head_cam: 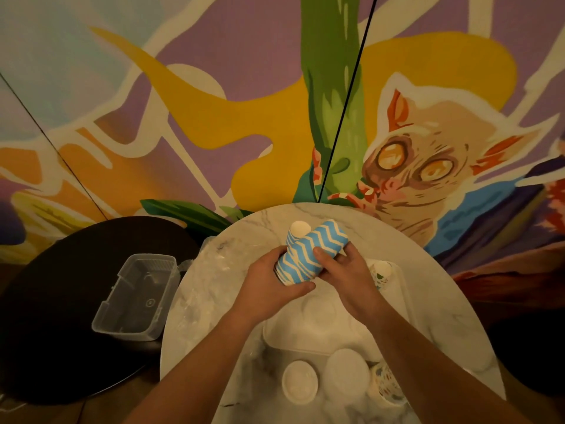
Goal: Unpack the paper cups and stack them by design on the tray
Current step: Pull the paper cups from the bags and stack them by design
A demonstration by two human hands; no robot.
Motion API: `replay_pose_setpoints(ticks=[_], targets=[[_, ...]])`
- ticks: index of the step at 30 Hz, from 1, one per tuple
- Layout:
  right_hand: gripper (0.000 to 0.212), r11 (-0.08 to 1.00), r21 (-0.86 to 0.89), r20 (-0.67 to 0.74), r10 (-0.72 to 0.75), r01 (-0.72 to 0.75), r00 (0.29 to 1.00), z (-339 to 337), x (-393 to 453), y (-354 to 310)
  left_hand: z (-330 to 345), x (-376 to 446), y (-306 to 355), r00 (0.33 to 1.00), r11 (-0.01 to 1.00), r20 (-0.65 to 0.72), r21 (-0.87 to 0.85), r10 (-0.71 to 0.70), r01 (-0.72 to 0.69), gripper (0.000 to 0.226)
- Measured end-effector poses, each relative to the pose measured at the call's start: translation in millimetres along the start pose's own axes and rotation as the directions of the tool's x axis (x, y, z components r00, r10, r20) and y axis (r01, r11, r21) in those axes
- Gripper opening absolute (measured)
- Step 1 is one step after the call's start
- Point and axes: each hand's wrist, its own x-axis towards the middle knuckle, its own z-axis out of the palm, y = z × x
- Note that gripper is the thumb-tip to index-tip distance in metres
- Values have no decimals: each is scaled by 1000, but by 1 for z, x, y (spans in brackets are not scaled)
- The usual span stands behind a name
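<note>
Far left: round dark table (61,316) sat beside the marble one, their edges nearly meeting; a clear rectangular plastic tub (137,298) stood on its right part, close to that edge.
Marble top: round white marble table (443,301), far rim just under the painted animal mural wall (412,154); bare strip of surface along far and right rim.
Wrap: crumpled clear plastic packaging (211,270) lay on the table's left side, reaching the left rim.
L hand: left hand (272,286) gripped the wide end of the tilted blue-and-white zigzag paper cup stack (312,252), fingers curled round it.
Behind: 2nd blue zigzag cup stack (295,235) stood upside down, just behind the held one.
R hand: right hand (348,276) grasped the held stack's upper side, thumb across it.
Tray: white rectangular plastic tray (308,325) under the hands, w/ room in its middle.
Near edge: white upturned paper cups (321,377) at the tray's near end.
Right: patterned paper cup stacks (382,272) by the tray's right edge, another near the front-right rim; design too blurred to tell.
</note>
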Motion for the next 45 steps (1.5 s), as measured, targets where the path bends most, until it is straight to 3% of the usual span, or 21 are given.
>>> replay_pose_setpoints(ticks=[4, 8, 11, 14, 18, 21, 28, 30, 33, 35, 38, 45], targets=[[44, 999, 32, -13, 1, -1, 1000, -5, 7, -8, -3, -2, -9, 1000, 1000, -22, 20, -17, 17, 56], [46, 993, -13, -126, -115, 114, 985, -8, 36, -14, -10, -4, -17, 995, 999, -81, 7, -53, 54, 48], [44, 957, -227, -185, -224, 180, 957, -4, 67, -15, -18, -5, -22, 985, 997, -159, -35, -67, 62, 40], [61, 872, -448, -96, -268, 199, 959, 4, 88, -7, -25, -2, -24, 975, 995, -201, -69, -90, 78, 39], [63, 745, -644, 8, -224, 176, 974, 9, 103, 15, -34, -1, -22, 967, 985, -219, -137, -133, 105, 40], [64, 710, -698, 0, -131, 94, 991, 6, 105, 41, -37, 0, -25, 962, 980, -224, -156, -157, 123, 45], [86, 703, -711, -18, -13, -4, 1000, -2, 99, 64, -35, 2, -31, 971, 978, -173, -150, -168, 142, 54], [85, 679, -734, -105, -116, 2, 988, -4, 88, 56, -32, 2, -28, 973, 979, -168, -150, -161, 136, 53], [53, 700, -701, -177, -353, 134, 919, 1, 57, 34, -26, 5, -21, 979, 982, -151, -144, -141, 119, 51], [47, 828, -540, -98, -241, 152, 966, 9, 38, 22, -19, 7, -16, 986, 987, -115, -126, -118, 103, 51], [64, 959, -283, 124, 34, 3, 992, 13, 23, 17, -5, 6, -10, 995, 988, -48, -134, -90, 83, 53], [58, 974, -222, 59, -32, 45, 998, 2, 8, 9, 3, -1, 11, 1000, 994, 25, -113, -9, 12, 60]])
